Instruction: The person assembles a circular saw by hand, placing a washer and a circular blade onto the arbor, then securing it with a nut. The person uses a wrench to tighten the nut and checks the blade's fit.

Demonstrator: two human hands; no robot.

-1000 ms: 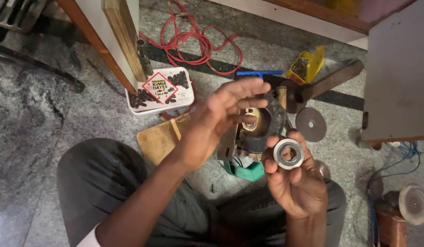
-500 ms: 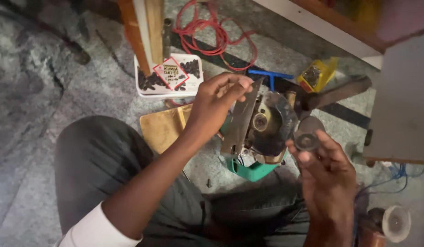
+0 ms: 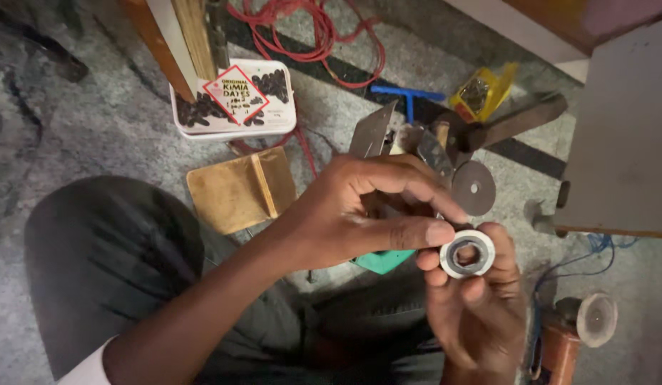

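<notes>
My right hand holds a round metal ring with a dark inner band, pinched between thumb and fingers, its hole facing me. My left hand reaches across from the left, and its thumb and forefinger touch the ring's left edge. Behind my left hand lies a power cutter with a metal guard and a green part showing below the hand. A loose grey disc lies on the floor just above the ring.
I sit on a grey stone floor with my knee at lower left. Around are a white lidded box, a small wooden block, red cable, a hammer, a yellow packet and a grey board.
My left hand has left the cutter's guard and come to the ring. My right hand has raised the ring and turned it to face me. The camera has moved closer.
</notes>
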